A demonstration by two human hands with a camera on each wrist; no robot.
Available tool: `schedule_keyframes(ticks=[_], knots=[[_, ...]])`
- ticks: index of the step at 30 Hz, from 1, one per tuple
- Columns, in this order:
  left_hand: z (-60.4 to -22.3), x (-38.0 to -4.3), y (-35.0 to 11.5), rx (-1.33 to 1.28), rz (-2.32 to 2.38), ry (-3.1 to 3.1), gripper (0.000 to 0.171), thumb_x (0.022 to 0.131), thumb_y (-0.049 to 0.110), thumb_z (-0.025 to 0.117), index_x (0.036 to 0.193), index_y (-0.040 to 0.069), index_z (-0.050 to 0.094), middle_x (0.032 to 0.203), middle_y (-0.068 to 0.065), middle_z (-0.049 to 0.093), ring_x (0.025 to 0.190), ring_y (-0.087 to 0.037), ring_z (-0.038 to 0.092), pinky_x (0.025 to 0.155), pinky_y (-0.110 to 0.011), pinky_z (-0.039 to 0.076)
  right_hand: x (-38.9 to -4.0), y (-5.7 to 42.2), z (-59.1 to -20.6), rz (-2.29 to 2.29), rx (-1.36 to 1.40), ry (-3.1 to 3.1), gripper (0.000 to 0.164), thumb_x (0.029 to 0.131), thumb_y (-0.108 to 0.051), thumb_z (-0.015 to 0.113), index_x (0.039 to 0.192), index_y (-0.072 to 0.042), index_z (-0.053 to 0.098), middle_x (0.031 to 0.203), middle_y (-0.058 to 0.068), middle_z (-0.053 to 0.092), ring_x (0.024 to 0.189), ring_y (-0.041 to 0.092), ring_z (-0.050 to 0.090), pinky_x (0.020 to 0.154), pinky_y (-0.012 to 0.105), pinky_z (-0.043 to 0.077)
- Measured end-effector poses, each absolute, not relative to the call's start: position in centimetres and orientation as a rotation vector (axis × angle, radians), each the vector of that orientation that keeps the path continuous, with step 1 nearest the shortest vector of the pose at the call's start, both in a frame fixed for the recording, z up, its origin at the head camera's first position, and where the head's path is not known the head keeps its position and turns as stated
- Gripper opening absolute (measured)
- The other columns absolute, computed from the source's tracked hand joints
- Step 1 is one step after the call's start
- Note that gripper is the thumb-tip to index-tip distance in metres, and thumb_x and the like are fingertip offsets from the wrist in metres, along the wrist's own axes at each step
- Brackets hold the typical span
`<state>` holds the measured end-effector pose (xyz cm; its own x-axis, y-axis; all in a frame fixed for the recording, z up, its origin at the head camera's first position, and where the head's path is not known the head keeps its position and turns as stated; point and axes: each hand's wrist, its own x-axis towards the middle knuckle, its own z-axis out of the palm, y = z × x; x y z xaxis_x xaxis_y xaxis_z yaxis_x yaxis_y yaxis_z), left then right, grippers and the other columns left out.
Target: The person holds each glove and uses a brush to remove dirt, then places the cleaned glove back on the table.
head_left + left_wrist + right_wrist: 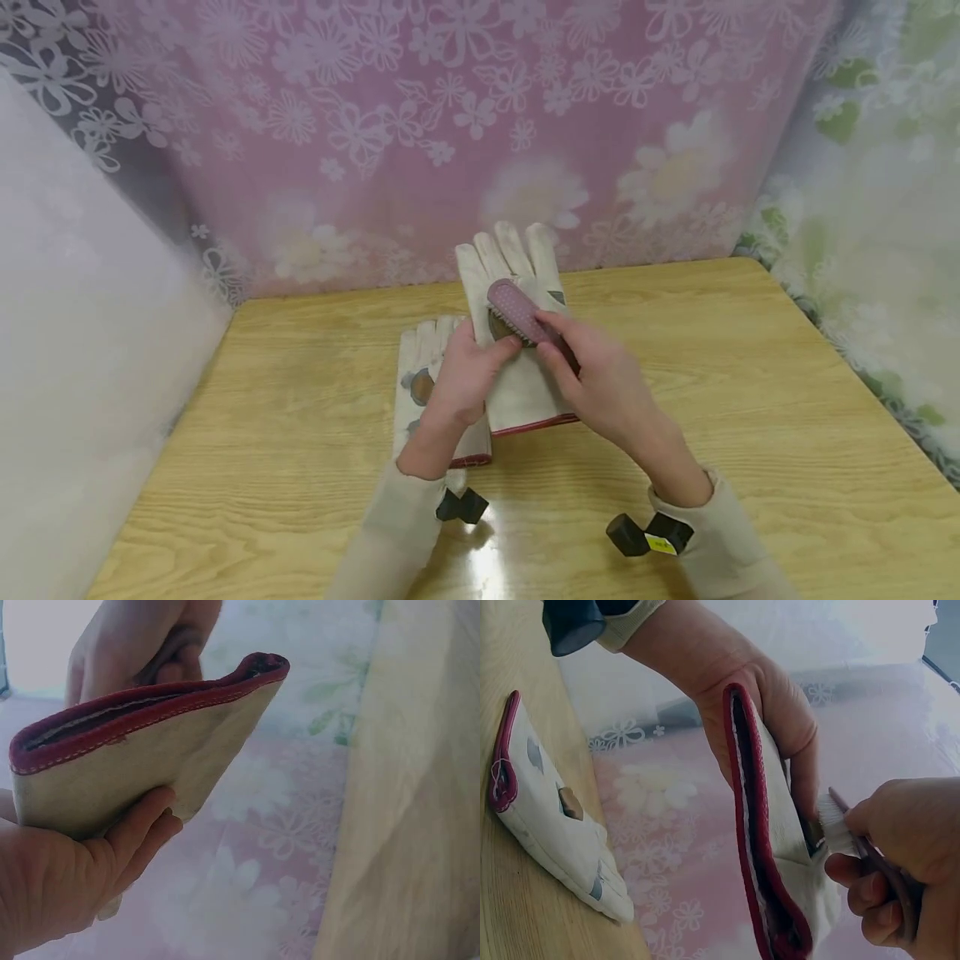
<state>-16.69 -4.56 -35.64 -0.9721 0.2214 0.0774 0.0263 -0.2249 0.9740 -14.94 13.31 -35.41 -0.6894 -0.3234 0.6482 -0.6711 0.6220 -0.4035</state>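
My left hand (467, 375) grips a cream work glove (517, 396) with red cuff trim, thumb on its front face and fingers behind. The glove is held up off the table, fingertips away from me, with grey and brown patches on its face. In my right hand (611, 387) is a pink brush (523, 312), its bristles turned down against the brown patch beside my left thumb. The right wrist view shows pale bristles (835, 825) at the glove's face. Seen from the left wrist, the red-edged cuff (112, 724) gapes slightly.
A second, matching glove (407, 421) lies on the wooden table (300, 442), left of the held one and partly hidden by my left hand. A pink floral curtain (420, 183) hangs behind the table, with a pale wall (90, 300) at left and a floral cloth (862, 208) at right.
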Motion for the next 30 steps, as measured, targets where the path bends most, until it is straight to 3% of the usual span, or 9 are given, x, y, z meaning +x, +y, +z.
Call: schedule_keyframes(ticks=[5, 9, 16, 24, 30], knots=[[-34.9, -17.1, -5.6, 0.235, 2.480, 1.837, 0.036, 0.095, -0.003, 0.054, 0.131, -0.002, 0.052, 0.109, -0.015, 0.066, 0.085, -0.017, 0.070, 0.074, -0.034, 0.059, -14.8, 13.2, -35.1, 0.886, 0.830, -2.348, 0.041, 0.094, -0.009, 0.066, 0.134, -0.002, 0.058, 0.117, 0.016, 0.068, 0.099, 0.027, 0.066, 0.081, 0.045, 0.055], [-34.8, -17.0, -5.4, 0.291, 2.430, 1.883, 0.040, 0.094, -0.003, 0.054, 0.134, 0.000, 0.052, 0.112, -0.021, 0.065, 0.086, -0.019, 0.070, 0.073, -0.033, 0.059, -15.0, 13.0, -34.8, 0.922, 0.801, -2.330, 0.041, 0.094, -0.007, 0.066, 0.134, -0.002, 0.058, 0.115, 0.016, 0.068, 0.094, 0.025, 0.066, 0.076, 0.044, 0.055], [-34.8, -16.8, -4.1, 0.463, 2.245, 2.010, 0.047, 0.095, -0.003, 0.053, 0.141, 0.000, 0.047, 0.125, -0.023, 0.061, 0.098, -0.020, 0.066, 0.080, -0.032, 0.057, -16.4, 12.1, -34.2, 1.022, 0.715, -2.238, 0.037, 0.095, -0.007, 0.064, 0.132, -0.001, 0.059, 0.093, 0.013, 0.067, 0.070, 0.017, 0.055, 0.061, 0.034, 0.046], [-34.3, -17.2, -4.9, 0.353, 2.422, 1.989, 0.037, 0.092, -0.006, 0.056, 0.129, -0.005, 0.055, 0.114, -0.024, 0.065, 0.088, -0.019, 0.068, 0.075, -0.032, 0.058, -16.1, 12.3, -33.8, 1.063, 0.799, -2.287, 0.041, 0.095, -0.007, 0.064, 0.136, -0.005, 0.059, 0.121, 0.016, 0.067, 0.098, 0.025, 0.066, 0.078, 0.043, 0.053], [-34.0, -16.8, -4.8, 0.465, 2.359, 2.023, 0.041, 0.093, -0.004, 0.054, 0.134, -0.002, 0.054, 0.118, -0.023, 0.064, 0.092, -0.020, 0.067, 0.077, -0.032, 0.057, -16.0, 12.1, -33.1, 1.078, 0.782, -2.222, 0.041, 0.093, -0.004, 0.066, 0.134, -0.004, 0.060, 0.117, 0.016, 0.068, 0.087, 0.021, 0.066, 0.069, 0.039, 0.053]])
